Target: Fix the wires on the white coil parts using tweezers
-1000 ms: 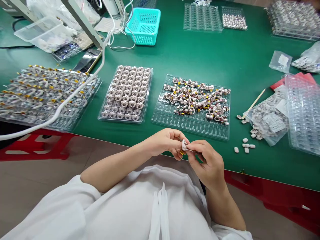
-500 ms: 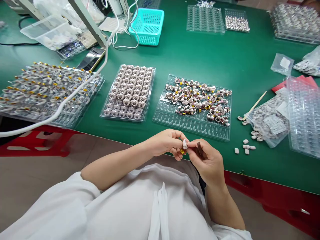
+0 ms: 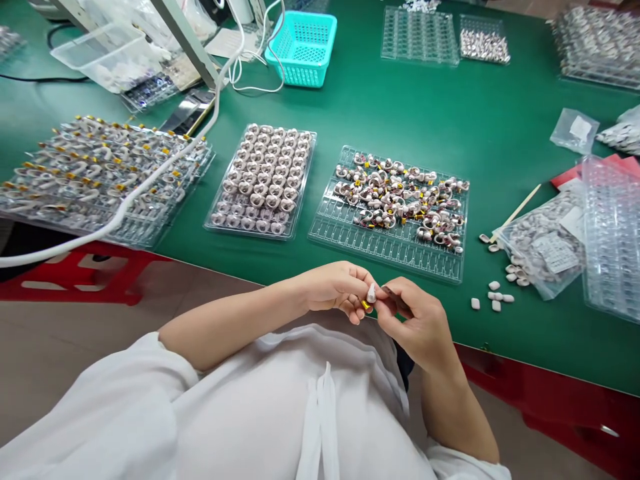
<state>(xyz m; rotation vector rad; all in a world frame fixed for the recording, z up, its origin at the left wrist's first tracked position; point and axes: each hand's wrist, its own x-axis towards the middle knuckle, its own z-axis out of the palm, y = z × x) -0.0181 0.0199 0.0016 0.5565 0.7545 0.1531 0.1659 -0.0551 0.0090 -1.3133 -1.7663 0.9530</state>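
Just off the table's front edge, my left hand (image 3: 336, 288) is closed, pinching a small white plastic part (image 3: 371, 293) with a yellow tab below it. My right hand (image 3: 419, 317) is closed too, gripping a slim dark brown tool (image 3: 396, 298) that looks like tweezers. The tool points left, and my right thumb and fingertips are at the white part; whether they touch it I cannot tell. Beyond my hands lies a clear tray (image 3: 385, 257) with a heap of similar white curved pieces bearing yellow tabs and dark wires.
Left of that tray stands a clear tray (image 3: 213, 225) of white ring-shaped parts, then stacked trays (image 3: 125, 227) crossed by a white cable (image 3: 130, 200). Loose white caps (image 3: 495, 297), a bag of parts (image 3: 545, 233) and a wooden stick (image 3: 517, 212) lie right. A turquoise basket (image 3: 311, 77) stands behind.
The brown tool in my right hand has tipped from upright to pointing left towards the white part. Both hands stay together; the whole view has shifted slightly.
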